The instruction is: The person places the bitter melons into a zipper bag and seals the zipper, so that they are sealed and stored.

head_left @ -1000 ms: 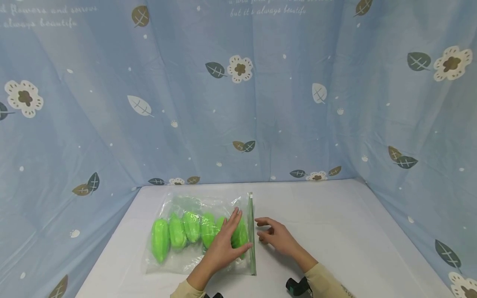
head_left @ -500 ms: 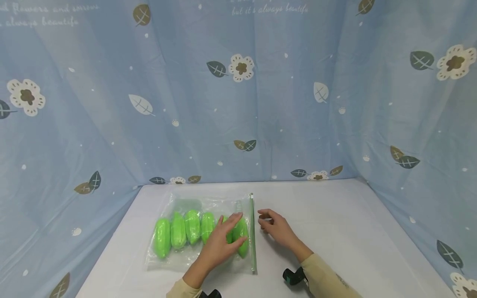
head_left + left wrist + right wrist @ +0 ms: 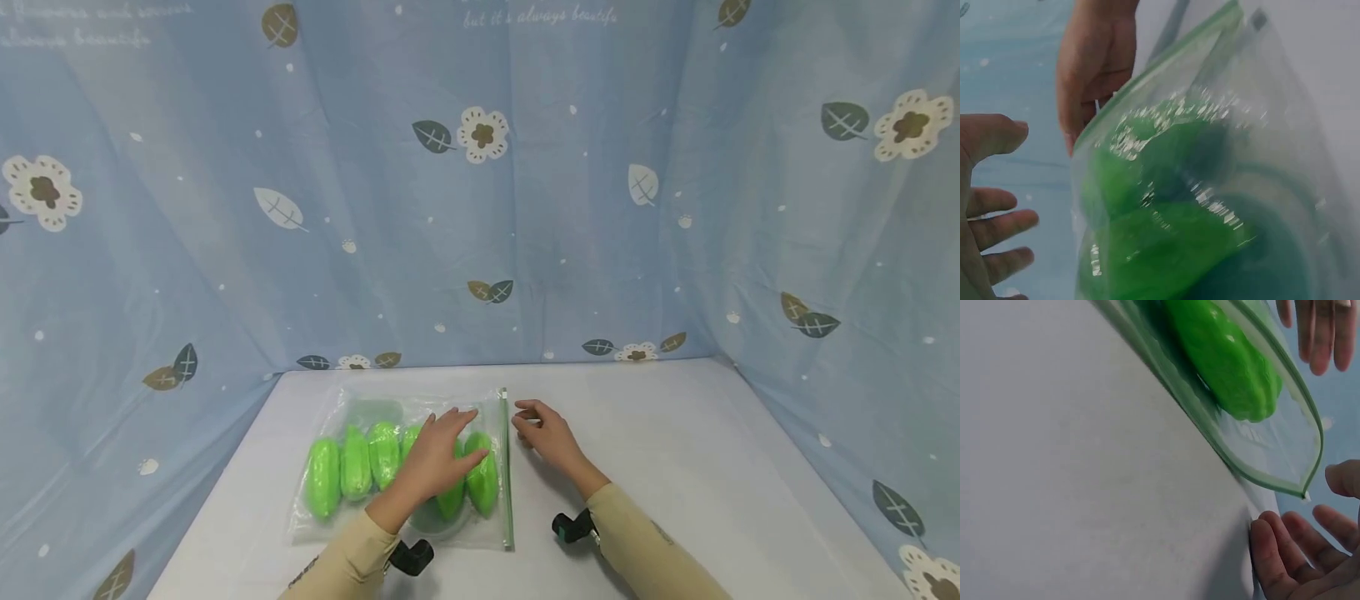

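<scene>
A clear zip bag [image 3: 322, 532] with a green closure strip [image 3: 507, 492] lies flat on the table. Inside it are several bright green, oblong, bumpy pieces [image 3: 324, 479] that look like small gourds. My left hand [image 3: 432, 458] is over the bag's right half, fingers spread and loosely bent, hiding part of some pieces. To the right of the strip is my right hand [image 3: 551, 437], its fingers loosely curved and holding nothing. In the right wrist view the bag's mouth [image 3: 1307, 425] gapes, showing one green piece [image 3: 1229, 369] within.
White cloth [image 3: 675, 467] covers the table. A blue curtain [image 3: 555, 208] printed with leaves and flowers stands behind and at both sides. Black wrist devices [image 3: 411, 557] sit by both sleeves.
My left hand has drawn up and left, uncovering the pieces nearest the strip. The right hand has slid farther from me along the strip. The bag has stayed in about the same place.
</scene>
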{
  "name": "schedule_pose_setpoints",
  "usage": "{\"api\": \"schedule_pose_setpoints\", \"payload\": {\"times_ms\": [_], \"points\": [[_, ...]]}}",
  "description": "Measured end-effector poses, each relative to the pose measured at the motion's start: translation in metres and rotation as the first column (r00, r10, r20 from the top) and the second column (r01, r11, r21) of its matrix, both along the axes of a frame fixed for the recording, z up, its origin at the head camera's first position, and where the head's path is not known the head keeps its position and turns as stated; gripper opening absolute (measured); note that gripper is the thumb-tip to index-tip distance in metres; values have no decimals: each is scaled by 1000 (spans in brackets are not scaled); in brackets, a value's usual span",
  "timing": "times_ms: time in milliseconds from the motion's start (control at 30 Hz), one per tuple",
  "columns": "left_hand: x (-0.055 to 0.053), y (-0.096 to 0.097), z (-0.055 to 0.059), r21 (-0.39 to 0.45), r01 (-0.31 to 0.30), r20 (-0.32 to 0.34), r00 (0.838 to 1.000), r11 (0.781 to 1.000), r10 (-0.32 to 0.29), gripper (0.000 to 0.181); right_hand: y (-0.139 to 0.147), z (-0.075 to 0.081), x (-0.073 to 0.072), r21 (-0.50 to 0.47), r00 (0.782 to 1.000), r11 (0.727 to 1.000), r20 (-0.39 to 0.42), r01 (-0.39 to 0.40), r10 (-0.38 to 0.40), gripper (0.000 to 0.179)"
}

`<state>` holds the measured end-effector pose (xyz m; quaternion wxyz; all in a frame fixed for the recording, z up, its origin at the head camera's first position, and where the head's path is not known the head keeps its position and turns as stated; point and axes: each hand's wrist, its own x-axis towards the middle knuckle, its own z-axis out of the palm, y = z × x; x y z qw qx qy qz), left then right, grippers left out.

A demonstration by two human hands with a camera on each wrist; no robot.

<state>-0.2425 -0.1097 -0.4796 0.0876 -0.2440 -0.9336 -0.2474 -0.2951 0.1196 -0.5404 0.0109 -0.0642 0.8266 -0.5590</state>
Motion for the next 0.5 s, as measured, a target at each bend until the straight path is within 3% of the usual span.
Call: {"api": "schedule_pose_setpoints", "payload": {"times_ms": [167,400,500], "points": [[-22,-1,5,-64,-1,34,999,998,3,60,-7,0,-10,-8,1000,1000,1,21,-21,38],[-61,-11,7,80,-69,208,977,994,51,60,-14,-4,-20,-46,998,997,-28,61,-63,38],[-72,-12,5,102,-77,250,967,992,49,59,-16,-4,-22,-59,996,995,-33,83,-85,36]]}}
